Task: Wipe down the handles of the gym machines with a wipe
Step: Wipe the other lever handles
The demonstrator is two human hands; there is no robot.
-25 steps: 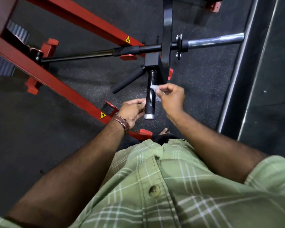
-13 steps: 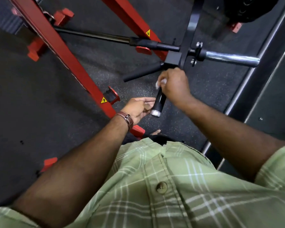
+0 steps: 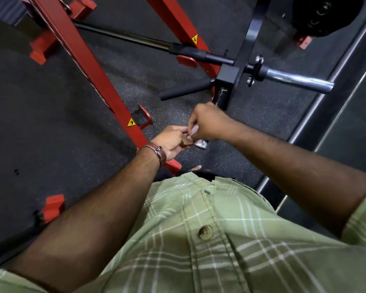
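Note:
My right hand (image 3: 209, 122) is wrapped round the near black handle of the machine, with a white wipe (image 3: 194, 130) showing between its fingers and the grip. Only the handle's silver end cap (image 3: 201, 144) and its top by the black bracket (image 3: 221, 96) are visible. My left hand (image 3: 172, 141), with a brown strap on its wrist, sits just left of the end cap, fingers loosely curled beside the wipe and holding nothing that I can see. A second black handle (image 3: 184, 92) sticks out to the left, untouched.
A red steel frame (image 3: 82, 66) slants across the left on dark rubber flooring. A chrome sleeve (image 3: 294, 80) juts right from the black bracket. A black weight plate (image 3: 325, 13) sits top right. A metal rail (image 3: 317, 106) runs along the right.
My right hand has slid with the wipe down the handle from its top to near the silver end cap. My left hand stayed beside the cap. The view has turned.

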